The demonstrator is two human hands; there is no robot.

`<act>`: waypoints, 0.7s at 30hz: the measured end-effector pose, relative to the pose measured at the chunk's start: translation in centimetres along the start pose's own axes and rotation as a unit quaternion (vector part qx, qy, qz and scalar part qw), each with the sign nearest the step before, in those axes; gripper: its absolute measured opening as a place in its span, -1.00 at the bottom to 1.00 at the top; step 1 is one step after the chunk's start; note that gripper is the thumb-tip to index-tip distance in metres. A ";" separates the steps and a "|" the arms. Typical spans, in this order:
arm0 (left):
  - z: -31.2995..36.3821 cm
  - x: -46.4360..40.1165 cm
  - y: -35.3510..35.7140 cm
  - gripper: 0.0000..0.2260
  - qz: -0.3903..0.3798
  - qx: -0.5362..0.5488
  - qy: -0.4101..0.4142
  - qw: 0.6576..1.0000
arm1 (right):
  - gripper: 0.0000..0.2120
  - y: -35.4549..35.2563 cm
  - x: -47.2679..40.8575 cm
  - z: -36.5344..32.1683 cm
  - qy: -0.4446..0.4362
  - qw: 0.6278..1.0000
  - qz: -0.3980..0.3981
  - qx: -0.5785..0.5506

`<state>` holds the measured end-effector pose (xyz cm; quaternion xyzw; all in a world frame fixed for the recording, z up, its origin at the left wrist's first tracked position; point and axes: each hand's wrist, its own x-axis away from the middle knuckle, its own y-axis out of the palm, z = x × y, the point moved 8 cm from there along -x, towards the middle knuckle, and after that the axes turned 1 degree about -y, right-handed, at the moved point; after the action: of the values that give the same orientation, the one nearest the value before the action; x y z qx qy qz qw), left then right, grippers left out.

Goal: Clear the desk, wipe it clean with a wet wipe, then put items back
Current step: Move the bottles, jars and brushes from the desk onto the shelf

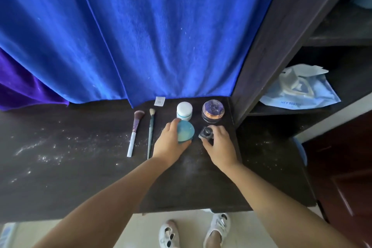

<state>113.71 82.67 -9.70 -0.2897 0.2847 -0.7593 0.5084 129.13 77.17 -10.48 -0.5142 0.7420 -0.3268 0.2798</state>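
Observation:
On the dark desk (80,177), my left hand (168,143) grips a round light-blue compact (185,131), tilted on its edge. My right hand (220,144) is closed around a small dark bottle with a black cap (205,133). Behind them stand a white jar (184,110) and a purple glittery jar with a copper rim (213,110). Left of my left hand lie two makeup brushes: one with a white handle (133,135) and a thin teal one (150,133). White powder dusts the desk surface.
A blue towel (141,36) hangs behind the desk, purple cloth (18,86) to its left. A dark shelf unit (281,26) stands at the right and holds a light-blue pouch (302,94). My white shoes (217,227) show below the desk's front edge.

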 end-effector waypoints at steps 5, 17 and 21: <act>6.1 1.5 -2.4 -0.37 0.015 0.037 0.084 0.996 | -0.67 -6.3 1.0 -1.0 -0.038 0.997 0.061 -0.018; 32.8 5.2 -4.4 -0.34 0.045 0.157 0.353 0.921 | -0.71 -34.5 1.1 0.4 -0.054 0.939 0.332 -0.068; 39.2 3.0 -5.1 -0.36 0.071 0.183 0.351 0.916 | -0.72 -39.9 -2.5 1.7 -0.049 0.947 0.315 -0.043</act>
<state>138.25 76.10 20.74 0.1143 0.3209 -0.8129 0.4725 154.30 68.88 19.47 -0.2811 0.8650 -0.1641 0.3819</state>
